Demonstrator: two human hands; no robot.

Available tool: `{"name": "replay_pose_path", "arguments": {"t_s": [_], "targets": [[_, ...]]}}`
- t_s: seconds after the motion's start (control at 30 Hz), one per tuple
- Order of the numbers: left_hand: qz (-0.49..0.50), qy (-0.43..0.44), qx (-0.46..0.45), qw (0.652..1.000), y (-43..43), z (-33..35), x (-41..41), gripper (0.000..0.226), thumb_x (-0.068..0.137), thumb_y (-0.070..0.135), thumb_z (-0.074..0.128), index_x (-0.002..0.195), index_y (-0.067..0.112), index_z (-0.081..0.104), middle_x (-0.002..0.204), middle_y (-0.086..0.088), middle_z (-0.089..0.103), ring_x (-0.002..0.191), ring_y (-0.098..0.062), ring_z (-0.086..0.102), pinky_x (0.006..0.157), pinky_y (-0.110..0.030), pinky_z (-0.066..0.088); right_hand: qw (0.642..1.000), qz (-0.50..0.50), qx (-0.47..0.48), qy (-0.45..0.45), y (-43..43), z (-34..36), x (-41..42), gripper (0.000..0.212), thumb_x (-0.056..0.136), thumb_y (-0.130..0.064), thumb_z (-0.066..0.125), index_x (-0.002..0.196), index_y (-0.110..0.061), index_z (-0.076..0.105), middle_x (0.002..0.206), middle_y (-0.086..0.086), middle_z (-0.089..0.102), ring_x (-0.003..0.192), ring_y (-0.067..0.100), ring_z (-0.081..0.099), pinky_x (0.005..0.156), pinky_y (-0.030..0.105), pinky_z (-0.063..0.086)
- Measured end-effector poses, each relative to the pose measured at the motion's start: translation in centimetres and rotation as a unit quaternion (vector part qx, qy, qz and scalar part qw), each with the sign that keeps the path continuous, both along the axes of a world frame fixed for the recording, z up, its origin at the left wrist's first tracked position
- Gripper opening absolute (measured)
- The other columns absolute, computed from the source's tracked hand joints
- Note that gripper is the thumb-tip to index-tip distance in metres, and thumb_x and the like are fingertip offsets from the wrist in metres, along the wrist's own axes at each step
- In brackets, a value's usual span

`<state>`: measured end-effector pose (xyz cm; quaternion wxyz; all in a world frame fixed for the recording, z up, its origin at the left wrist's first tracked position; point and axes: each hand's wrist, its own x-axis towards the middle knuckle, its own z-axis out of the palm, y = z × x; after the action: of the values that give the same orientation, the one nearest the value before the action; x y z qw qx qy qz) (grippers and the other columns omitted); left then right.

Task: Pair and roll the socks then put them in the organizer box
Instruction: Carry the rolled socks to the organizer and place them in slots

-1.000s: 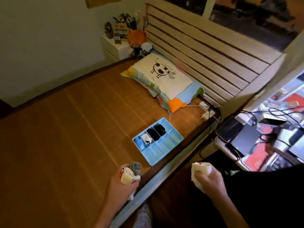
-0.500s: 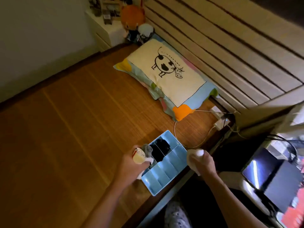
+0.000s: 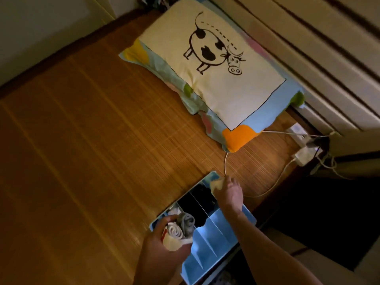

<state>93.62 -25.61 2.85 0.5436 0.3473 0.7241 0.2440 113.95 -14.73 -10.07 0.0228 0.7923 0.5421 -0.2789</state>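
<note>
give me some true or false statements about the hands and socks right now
1. The left hand holds two rolls, a cream rolled sock and a grey rolled sock. True.
2. The right hand is empty. False: it grips a cream sock roll at the far end of the organizer box.
3. The blue organizer box holds black socks in some compartments. True.
4. The pillow shows a cat drawing. False: it is a cow drawing.
</note>
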Motion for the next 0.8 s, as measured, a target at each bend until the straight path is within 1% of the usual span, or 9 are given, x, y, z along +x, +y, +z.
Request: {"name": "replay_pose_path", "arguments": {"t_s": [0.1,0.17,0.3,0.37,0.47,0.57,0.63,0.73,0.8], "targets": [[0.005,-0.009,-0.020,1.000,-0.4,-1.5,-0.3,0.066,0.060,0.016,0.096,0.089,0.066,0.066,0.088,0.032,0.072,0.085,0.013,0.067,0.066,0.000,0.047,0.997,0.021,0.065,-0.027,0.0,-0.6,-1.1,0.041,0.084,-0.013,0.076,0.117,-0.001,0.055,0.108,0.014,0.070,0.099,0.029,0.065,0.089,0.037,0.053],[-0.006,-0.016,-0.030,0.999,-0.5,-2.1,-0.4,0.065,0.061,0.019,0.095,0.095,0.064,0.065,0.092,0.034,0.071,0.087,0.013,0.066,0.068,-0.001,0.048,0.994,0.052,0.090,-0.032,-0.3,-1.0,-1.7,0.037,0.080,-0.002,0.077,0.111,-0.003,0.057,0.097,0.013,0.073,0.090,0.030,0.068,0.080,0.038,0.057],[0.043,-0.040,-0.071,0.996,-0.3,-3.0,-0.7,0.049,0.052,0.013,0.092,0.092,0.034,0.073,0.083,0.021,0.076,0.084,-0.003,0.072,0.073,-0.015,0.052,0.985,0.115,0.112,-0.055,-0.7,-2.0,-2.1,0.035,0.075,0.010,0.076,0.104,-0.002,0.061,0.088,0.013,0.069,0.080,0.031,0.068,0.069,0.040,0.058],[0.036,-0.050,-0.071,0.996,-0.6,-3.0,-0.9,0.049,0.061,0.003,0.094,0.094,0.032,0.073,0.084,0.019,0.077,0.083,-0.002,0.072,0.068,-0.009,0.052,0.977,0.153,0.118,-0.091,-0.9,-2.5,-2.1,0.038,0.071,0.012,0.075,0.104,-0.002,0.064,0.093,0.015,0.065,0.082,0.031,0.064,0.071,0.041,0.056],[0.037,-0.049,-0.045,0.997,-1.2,-2.3,-1.3,0.049,0.061,0.009,0.094,0.092,0.043,0.076,0.087,0.019,0.077,0.079,0.006,0.071,0.066,-0.005,0.051,0.970,0.189,0.106,-0.112,-0.9,-3.2,-1.4,0.040,0.071,0.005,0.077,0.108,-0.004,0.066,0.097,0.013,0.065,0.087,0.029,0.062,0.076,0.039,0.052],[0.030,-0.043,-0.022,0.998,-1.5,-1.6,-1.3,0.060,0.067,0.008,0.093,0.095,0.055,0.069,0.089,0.017,0.077,0.080,0.005,0.071,0.067,-0.009,0.052,0.960,0.257,0.046,-0.104,-0.4,-3.7,-0.5,0.064,0.081,0.002,0.071,0.139,-0.006,0.047,0.115,0.008,0.066,0.109,0.023,0.063,0.097,0.030,0.048],[0.046,-0.043,-0.029,0.998,-1.6,-1.1,-1.1,0.057,0.069,0.004,0.091,0.090,0.052,0.071,0.085,0.014,0.077,0.075,0.003,0.071,0.062,-0.011,0.053,0.970,0.234,0.004,-0.063,-0.2,-2.5,-0.5,0.069,0.088,0.004,0.060,0.150,-0.011,0.033,0.128,0.007,0.062,0.117,0.023,0.060,0.099,0.029,0.046],[0.109,-0.061,-0.055,0.991,-1.7,0.0,-0.7,0.035,0.067,0.002,0.091,0.079,0.030,0.076,0.070,0.011,0.076,0.058,0.000,0.070,0.046,-0.012,0.049,0.989,0.040,0.075,0.123,-1.6,2.1,-1.4,0.040,0.093,-0.002,0.057,0.130,-0.016,0.060,0.108,0.010,0.069,0.088,0.027,0.067,0.072,0.038,0.054],[0.152,-0.076,-0.076,0.983,-2.0,0.7,-0.6,0.028,0.066,0.003,0.093,0.080,0.017,0.072,0.063,0.008,0.075,0.051,-0.004,0.069,0.040,-0.018,0.049,0.933,-0.083,0.056,0.346,-4.1,5.7,-2.7,0.022,0.094,-0.019,0.064,0.114,-0.022,0.069,0.100,0.008,0.071,0.081,0.020,0.070,0.070,0.035,0.056]]}}
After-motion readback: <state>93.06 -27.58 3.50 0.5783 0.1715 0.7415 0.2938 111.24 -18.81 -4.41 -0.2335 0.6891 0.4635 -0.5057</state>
